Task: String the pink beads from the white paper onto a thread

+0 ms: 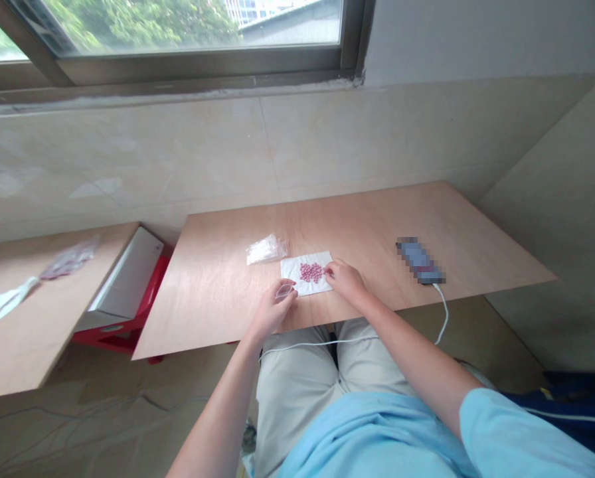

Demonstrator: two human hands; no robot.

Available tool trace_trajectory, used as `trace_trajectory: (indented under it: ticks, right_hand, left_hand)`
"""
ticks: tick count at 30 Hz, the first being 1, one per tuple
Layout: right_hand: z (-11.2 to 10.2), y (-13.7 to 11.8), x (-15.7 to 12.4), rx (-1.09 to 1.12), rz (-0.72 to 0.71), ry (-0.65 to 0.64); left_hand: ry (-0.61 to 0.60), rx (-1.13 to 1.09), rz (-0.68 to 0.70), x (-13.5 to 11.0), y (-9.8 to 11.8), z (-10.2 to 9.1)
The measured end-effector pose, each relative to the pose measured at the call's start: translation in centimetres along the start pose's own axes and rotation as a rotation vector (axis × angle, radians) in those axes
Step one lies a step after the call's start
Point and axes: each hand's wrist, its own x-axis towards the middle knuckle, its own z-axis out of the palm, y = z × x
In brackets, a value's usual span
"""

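A white tissue (302, 282) lies near the front edge of the wooden table (357, 219), with a heap of small pink beads (311, 271) on it. My right hand (346, 281) rests at the tissue's right edge, its fingertips pinched at the beads. My left hand (272, 311) is closed on a small clear plastic bag (284, 291) at the tissue's left corner. A second clear plastic bag (266, 249) lies on the table just behind and left of the tissue.
A phone (420, 261) lies at the right of the table, its white cable (441, 312) hanging over the front edge. A second wooden table (23, 332) at left holds a bag and white cloth. A white box (128, 279) and red stool (148, 292) stand between the tables.
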Motion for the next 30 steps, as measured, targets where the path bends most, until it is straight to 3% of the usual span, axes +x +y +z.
trace_trajectory:
  ticks: [4, 8, 11, 13, 18, 22, 30]
  right_hand:
    - [-1.2, -0.9, 0.4, 0.247, 0.012, 0.086]
    - [-2.4, -4.7, -0.1, 0.545, 0.021, 0.154]
    - [-2.7, -7.5, -0.8, 0.514, -0.199, 0.024]
    - [-2.6, -8.1, -0.7, 0.428, -0.282, -0.017]
    - [-1.7, -4.1, 1.1, 0.232, -0.052, 0.056]
    - [-0.8, -1.0, 1.6, 0.05, 0.031, -0.027]
    - [0.3, -0.7, 0.9, 0.004, 0.025, -0.042]
  left_hand:
    - [0.0, 0.021, 0.016, -0.2, 0.3, 0.0]
    - [-0.008, 0.024, 0.032, -0.3, 0.6, 0.1]
    - [-0.04, -0.021, 0.061, -0.3, 0.8, 0.3]
    - [-0.041, -0.044, 0.069, -0.3, 0.9, 0.3]
    - [0.011, -0.115, -0.001, -0.4, 1.4, 0.0]
    - [0.033, -0.252, -0.08, -0.6, 2.2, -0.3]
    - [0.037, -0.409, -0.162, -0.4, 1.9, -0.5]
